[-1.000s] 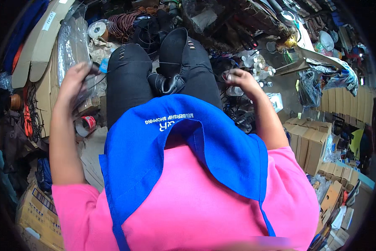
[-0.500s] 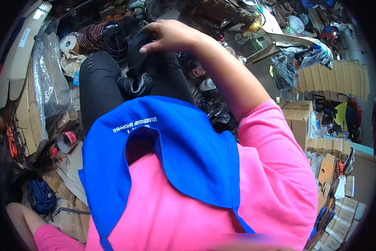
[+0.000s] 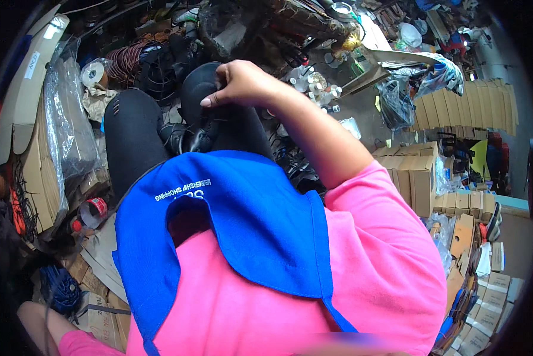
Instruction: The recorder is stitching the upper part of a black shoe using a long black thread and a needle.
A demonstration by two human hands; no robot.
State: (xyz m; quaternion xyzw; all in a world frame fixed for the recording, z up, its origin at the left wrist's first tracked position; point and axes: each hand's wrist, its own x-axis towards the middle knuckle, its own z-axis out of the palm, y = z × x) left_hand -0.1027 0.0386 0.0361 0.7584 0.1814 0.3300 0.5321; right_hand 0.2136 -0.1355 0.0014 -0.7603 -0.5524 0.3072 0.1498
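Between my black-trousered knees stands a black shoe (image 3: 199, 90), its dark flat part facing up and a shiny black part (image 3: 200, 141) nearer my apron. My right hand (image 3: 238, 83) reaches over from the right. Its fingers curl over the shoe's right edge, with the thumb on the near side. Some fingertips are hidden behind the edge. Of my left side only a piece of bare arm (image 3: 41, 323) shows at the lower left; the left hand is out of sight. A blue apron (image 3: 249, 237) covers my lap and chest.
Several small bottles (image 3: 317, 86) stand right of my hand. A spool (image 3: 93, 75) and coiled cord (image 3: 126, 58) lie beyond my left knee. A plastic bottle (image 3: 93, 212) lies at the left. Cardboard boxes (image 3: 415, 178) are stacked at the right.
My right hand has come nearer in the picture and its fingers are more curled on the shoe's edge. The view has shifted slightly, showing more bottles beyond my forearm.
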